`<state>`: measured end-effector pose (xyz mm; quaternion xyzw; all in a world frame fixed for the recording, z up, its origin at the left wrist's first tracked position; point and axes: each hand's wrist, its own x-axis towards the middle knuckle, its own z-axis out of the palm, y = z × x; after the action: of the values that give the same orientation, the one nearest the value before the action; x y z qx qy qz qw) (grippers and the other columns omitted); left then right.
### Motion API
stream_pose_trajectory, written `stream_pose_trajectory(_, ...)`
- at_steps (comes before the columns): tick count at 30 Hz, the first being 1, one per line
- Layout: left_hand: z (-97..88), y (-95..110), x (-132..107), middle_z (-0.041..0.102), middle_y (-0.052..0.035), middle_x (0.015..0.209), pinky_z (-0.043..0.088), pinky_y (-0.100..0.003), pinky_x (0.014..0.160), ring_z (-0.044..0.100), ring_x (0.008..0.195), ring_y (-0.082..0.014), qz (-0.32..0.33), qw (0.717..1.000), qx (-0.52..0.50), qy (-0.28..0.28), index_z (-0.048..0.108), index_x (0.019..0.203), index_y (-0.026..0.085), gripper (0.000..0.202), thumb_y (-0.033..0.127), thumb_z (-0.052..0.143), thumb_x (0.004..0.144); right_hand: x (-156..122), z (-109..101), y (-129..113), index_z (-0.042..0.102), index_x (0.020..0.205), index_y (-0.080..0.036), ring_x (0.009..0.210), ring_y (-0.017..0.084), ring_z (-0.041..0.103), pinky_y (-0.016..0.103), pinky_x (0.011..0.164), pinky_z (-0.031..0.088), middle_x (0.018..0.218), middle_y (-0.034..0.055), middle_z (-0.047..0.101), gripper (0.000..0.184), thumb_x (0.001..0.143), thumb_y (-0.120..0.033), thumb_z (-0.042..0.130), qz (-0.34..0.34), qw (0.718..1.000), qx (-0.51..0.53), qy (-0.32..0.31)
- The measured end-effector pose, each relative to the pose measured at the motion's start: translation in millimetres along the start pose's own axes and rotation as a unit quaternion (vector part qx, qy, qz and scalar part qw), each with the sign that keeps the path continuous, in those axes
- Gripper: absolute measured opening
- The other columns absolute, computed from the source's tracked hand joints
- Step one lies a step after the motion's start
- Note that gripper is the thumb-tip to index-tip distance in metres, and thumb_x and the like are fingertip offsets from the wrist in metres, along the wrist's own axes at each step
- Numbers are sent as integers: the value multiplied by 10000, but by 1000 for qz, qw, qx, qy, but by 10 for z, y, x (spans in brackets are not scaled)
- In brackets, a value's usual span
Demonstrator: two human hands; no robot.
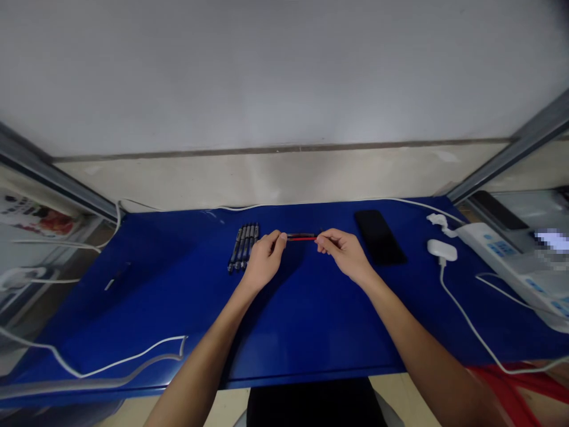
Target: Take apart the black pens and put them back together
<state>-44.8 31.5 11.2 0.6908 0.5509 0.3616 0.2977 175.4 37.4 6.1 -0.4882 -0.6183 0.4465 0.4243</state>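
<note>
Between my two hands, held level above the blue table (311, 332), are a dark pen (299, 235) and, along its near side, a thin red stick (304, 239) like a pen refill. My left hand (265, 255) pinches their left ends between thumb and fingers. With its fingertips closed, my right hand (342, 249) grips the right end of the red stick; whether it also holds the pen is hard to tell. Just left of my left hand, several dark pens (242, 246) lie side by side in a row, partly covered by that hand.
Right of my right hand lies a black phone (380, 236). Beyond it are a white earbud case (442, 250) on a cable, crumpled white tissue (441, 223) and a white power strip (515, 261). White cables (133, 357) cross the left front. A pale wall (284, 178) bounds the back.
</note>
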Motion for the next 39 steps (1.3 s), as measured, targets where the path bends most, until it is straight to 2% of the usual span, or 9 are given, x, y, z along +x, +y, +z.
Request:
stream_pose_trajectory(4, -21, -8, 8, 404, 32, 629, 282, -268, 586, 407, 593, -127, -3, 1000, -20, 1, 476, 734, 199, 374, 422, 385, 1021, 5, -1, 23, 705, 945, -202, 709, 156, 645, 289, 650, 484, 803, 32, 721, 216, 853, -397, 698, -3, 999, 37, 3)
stream_pose_trajectory(11, -13, 9, -1, 386, 38, 629, 280, -263, 589, 389, 592, -119, -4, 1000, -25, -5, 467, 729, 195, 366, 410, 393, 1016, -33, 14, -75, 665, 659, -193, 553, 139, 580, 281, 574, 445, 565, 6, 614, 448, 943, -515, 538, 16, 1000, -11, 16)
stream_pose_trajectory(16, -21, 18, 6, 372, 43, 619, 271, -264, 573, 371, 566, -114, -14, 999, -37, 1, 469, 729, 194, 366, 410, 393, 1014, -22, 12, -48, 709, 852, -213, 709, 168, 650, 296, 667, 488, 758, 20, 701, 218, 872, -426, 670, -8, 1000, -14, 18)
stream_pose_trajectory(18, -23, 18, 13, 365, 44, 613, 267, -265, 569, 367, 561, -115, -13, 999, -43, 6, 472, 728, 195, 368, 411, 391, 1014, -21, 12, -35, 716, 913, -217, 755, 183, 669, 310, 696, 504, 811, 31, 719, 210, 846, -415, 701, -7, 1000, 3, 19)
stream_pose_trajectory(25, -8, 27, 7, 380, 41, 615, 270, -264, 569, 375, 565, -118, -24, 999, -45, 2, 476, 724, 195, 375, 427, 399, 1007, -60, 25, -95, 654, 658, -200, 558, 145, 575, 292, 591, 449, 569, 3, 606, 444, 951, -508, 525, 20, 999, -33, 15)
stream_pose_trajectory(27, -7, 28, 0, 392, 41, 621, 278, -263, 576, 386, 571, -116, -26, 999, -46, 5, 473, 723, 194, 373, 423, 399, 1008, -55, 32, -92, 656, 670, -203, 572, 143, 575, 287, 586, 437, 597, 2, 617, 403, 941, -483, 555, 8, 999, -45, 19)
stream_pose_trajectory(31, -14, 8, 5, 357, 43, 608, 264, -268, 562, 356, 558, -115, -35, 998, -51, 16, 461, 715, 196, 382, 429, 396, 1009, -27, 45, -40, 712, 865, -223, 755, 173, 657, 308, 711, 492, 816, 22, 713, 182, 865, -402, 679, -18, 999, -13, 23)
stream_pose_trajectory(33, -14, -6, 11, 354, 44, 603, 265, -268, 559, 348, 551, -116, -44, 997, -54, 19, 461, 715, 197, 383, 433, 392, 1009, -25, 53, -26, 716, 904, -226, 783, 181, 671, 317, 737, 505, 851, 27, 725, 180, 843, -396, 706, -13, 1000, 2, 22)
stream_pose_trajectory(39, 12, -13, 9, 394, 36, 611, 291, -265, 581, 370, 564, -118, -46, 997, -50, 22, 451, 702, 197, 389, 430, 389, 1007, -74, 78, -105, 664, 658, -201, 560, 148, 600, 295, 609, 476, 569, 7, 621, 435, 943, -507, 542, 18, 1000, -4, 11)
